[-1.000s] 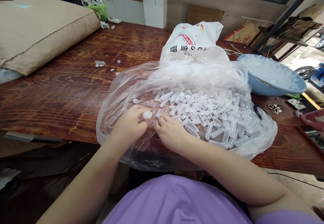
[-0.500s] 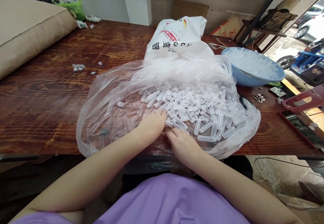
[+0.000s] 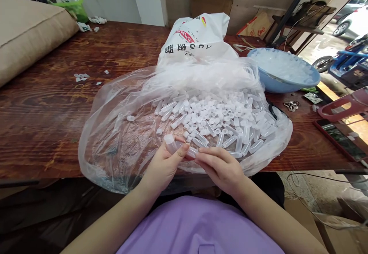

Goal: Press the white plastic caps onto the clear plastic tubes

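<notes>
My left hand [image 3: 169,156] is closed around a translucent plastic tube [image 3: 171,143] with a white end, tilted up above the bag. A second translucent piece [image 3: 192,152], seemingly another tube, lies between my two hands. The fingertips of my right hand [image 3: 220,164] are closed at its right end. Just beyond my fingers, a heap of small white caps [image 3: 211,112] mixed with loose clear tubes [image 3: 198,137] rests on a spread clear plastic bag [image 3: 97,139]. My fingers hide part of the held pieces.
A blue bowl [image 3: 276,81] full of translucent pieces stands at the right, near keys [image 3: 291,105] and a phone [image 3: 342,139]. Behind the heap sits a printed white sack [image 3: 198,35]. A big brown sack [image 3: 31,39] lies at the far left of the wooden table [image 3: 51,123].
Both hands have come back from the heap's near edge towards my body. Translucent tubes now show in my fingers, and the left hand has turned thumb up.
</notes>
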Available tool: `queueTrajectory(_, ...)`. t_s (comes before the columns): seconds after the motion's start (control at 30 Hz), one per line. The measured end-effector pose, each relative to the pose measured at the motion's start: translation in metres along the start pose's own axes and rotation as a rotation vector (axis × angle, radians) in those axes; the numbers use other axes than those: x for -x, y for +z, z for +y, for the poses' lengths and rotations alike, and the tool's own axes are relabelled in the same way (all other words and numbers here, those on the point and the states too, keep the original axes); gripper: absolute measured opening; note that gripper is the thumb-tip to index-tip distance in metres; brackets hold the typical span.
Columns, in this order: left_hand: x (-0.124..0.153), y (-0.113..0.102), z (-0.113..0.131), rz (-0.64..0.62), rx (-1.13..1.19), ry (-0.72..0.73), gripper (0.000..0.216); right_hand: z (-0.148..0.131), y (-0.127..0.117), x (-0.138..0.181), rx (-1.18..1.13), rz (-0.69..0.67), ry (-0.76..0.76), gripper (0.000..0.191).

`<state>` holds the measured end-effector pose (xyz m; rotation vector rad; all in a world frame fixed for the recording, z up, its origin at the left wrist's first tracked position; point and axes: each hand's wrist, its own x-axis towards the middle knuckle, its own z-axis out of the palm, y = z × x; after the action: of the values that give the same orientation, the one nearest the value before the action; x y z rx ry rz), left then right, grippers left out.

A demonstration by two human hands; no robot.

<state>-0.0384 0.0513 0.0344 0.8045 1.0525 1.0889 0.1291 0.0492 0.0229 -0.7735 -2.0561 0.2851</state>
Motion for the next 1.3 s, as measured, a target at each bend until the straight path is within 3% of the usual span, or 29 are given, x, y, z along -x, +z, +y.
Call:
queueTrajectory(0.1,0.005,0.002,-0.004,0.003,-0.034,-0.031,0.037,-0.002,-0.005,0.002,0.030,-0.031,-0.023,0.022)
queueTrajectory(0.23,0.011,0.003,-0.005,0.026,-0.118,0.009,0.038,-0.005,-0.006,0.001,-0.068,-0.026,0.264,0.012)
queueTrajectory(0.37,0.015,0.002,-0.007,0.002,-0.156,0.039,0.036,-0.006,-0.003,0.003,-0.115,-0.037,0.221,0.012)
queueTrajectory(0.53,0.018,0.003,-0.010,0.017,-0.266,0.132,0.030,-0.008,0.001,0.001,-0.459,-0.201,0.765,0.041)
queueTrajectory(0.63,0.018,0.005,-0.011,0.032,-0.263,0.150,0.027,-0.009,0.001,0.000,-0.256,-0.137,0.622,0.047)
queueTrajectory(0.7,0.018,0.006,-0.012,-0.005,-0.242,0.131,0.027,-0.010,0.000,0.001,-0.148,-0.162,0.528,0.047)
queueTrajectory(0.83,0.019,0.008,-0.013,-0.068,-0.242,0.134,0.027,-0.010,-0.002,0.003,-0.254,-0.349,0.621,0.058)
queueTrajectory(0.97,0.021,0.006,-0.015,-0.046,-0.225,0.131,0.026,-0.010,-0.003,-0.001,0.042,-0.185,0.424,0.055)
queueTrajectory(1.1,0.022,0.003,-0.016,-0.088,-0.190,0.181,0.025,-0.012,0.000,-0.007,-0.266,-0.415,0.643,0.060)
queueTrajectory(1.17,0.023,0.001,-0.015,-0.044,-0.172,0.242,0.022,-0.014,0.003,-0.010,-0.321,-0.348,0.694,0.054)
queueTrajectory(1.23,0.024,0.000,-0.014,-0.007,-0.161,0.292,0.016,-0.017,0.006,-0.013,-0.205,-0.181,0.628,0.048)
queueTrajectory(1.3,0.025,-0.002,-0.013,-0.027,-0.172,0.360,0.009,-0.020,0.009,-0.017,-0.230,-0.148,0.603,0.046)
